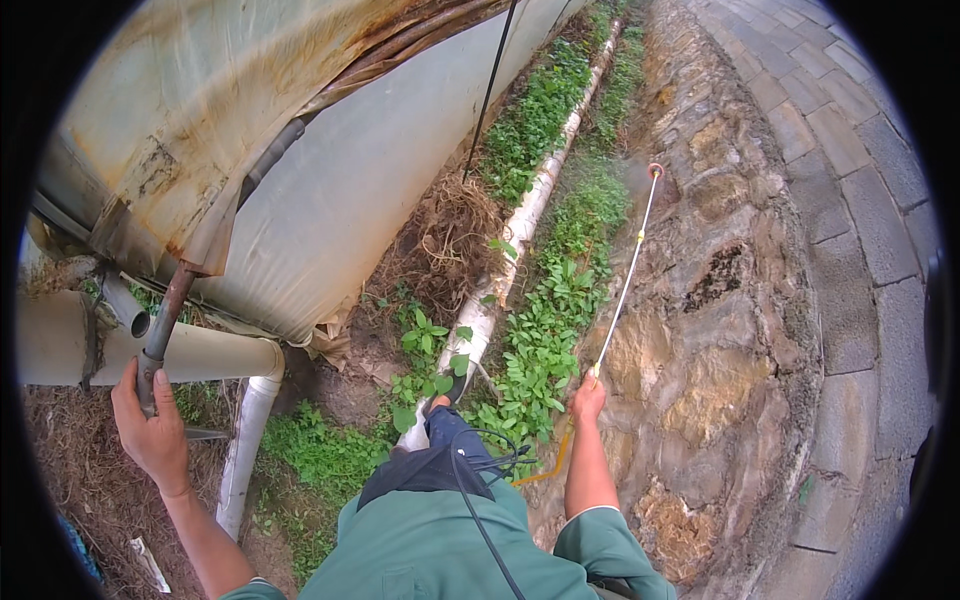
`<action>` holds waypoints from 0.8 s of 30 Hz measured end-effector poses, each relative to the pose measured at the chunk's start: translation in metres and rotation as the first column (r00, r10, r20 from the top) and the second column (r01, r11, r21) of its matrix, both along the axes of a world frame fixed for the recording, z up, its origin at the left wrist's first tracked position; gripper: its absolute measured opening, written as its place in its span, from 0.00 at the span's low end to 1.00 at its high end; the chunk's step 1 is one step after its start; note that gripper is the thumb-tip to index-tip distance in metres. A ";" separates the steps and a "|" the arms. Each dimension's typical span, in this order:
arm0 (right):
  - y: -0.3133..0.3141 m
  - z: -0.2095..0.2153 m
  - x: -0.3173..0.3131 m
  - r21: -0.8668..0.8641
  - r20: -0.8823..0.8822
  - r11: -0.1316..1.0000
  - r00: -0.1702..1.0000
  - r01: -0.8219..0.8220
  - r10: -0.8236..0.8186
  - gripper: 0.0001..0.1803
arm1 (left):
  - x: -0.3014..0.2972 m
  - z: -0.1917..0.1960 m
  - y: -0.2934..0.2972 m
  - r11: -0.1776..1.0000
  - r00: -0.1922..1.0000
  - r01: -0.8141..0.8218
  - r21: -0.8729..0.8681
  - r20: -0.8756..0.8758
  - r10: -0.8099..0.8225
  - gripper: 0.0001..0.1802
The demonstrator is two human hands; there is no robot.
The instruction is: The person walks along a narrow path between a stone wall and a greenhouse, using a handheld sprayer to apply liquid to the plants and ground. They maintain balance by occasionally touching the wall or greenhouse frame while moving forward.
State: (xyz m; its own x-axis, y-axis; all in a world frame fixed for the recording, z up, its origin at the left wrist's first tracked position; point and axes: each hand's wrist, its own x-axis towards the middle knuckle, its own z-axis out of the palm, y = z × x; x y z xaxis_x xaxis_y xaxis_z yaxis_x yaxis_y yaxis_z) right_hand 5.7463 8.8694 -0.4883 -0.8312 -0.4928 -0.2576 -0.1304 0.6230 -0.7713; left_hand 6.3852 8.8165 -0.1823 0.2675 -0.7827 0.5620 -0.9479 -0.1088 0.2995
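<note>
My right hand (pixel 588 398) is closed round the lower end of a long, thin spray wand (pixel 627 285). The wand reaches forward over the sloping stone wall, ending in a round reddish nozzle (pixel 655 170) beside the green weeds (pixel 590 205). A faint haze hangs near that tip. From below the same hand, a yellow hose (pixel 560 458) runs toward my waist. At the left, my left hand (pixel 155 430) grips the lower end of a rusty metal pipe (pixel 172 310), thumb and fingers on either side. The pipe's upper part goes into a stained plastic sheet (pixel 215 130).
A whitish pole or pipe (pixel 545 185) lies lengthwise among the weeds, close to my foot (pixel 455 388). A white drainpipe (pixel 245 450) bends downward beside my left arm. Grey paving (pixel 850 260) borders the stone wall on the right. A dark cord (pixel 490 90) hangs ahead.
</note>
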 end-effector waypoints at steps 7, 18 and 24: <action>0.069 -0.036 0.024 0.076 0.015 0.997 1.000 -0.011 0.010 0.29 | -0.007 -0.002 0.003 0.999 1.000 0.007 -0.034 -0.009 -0.008 0.19; 0.288 -0.021 0.144 0.524 -0.046 0.848 0.993 -0.071 0.112 0.28 | -0.006 -0.004 0.005 0.995 0.998 0.058 -0.084 0.000 -0.058 0.20; 0.283 -0.043 0.134 0.379 0.167 0.923 0.986 -0.067 0.003 0.24 | -0.006 -0.004 0.006 0.993 0.996 0.083 -0.090 0.023 -0.081 0.20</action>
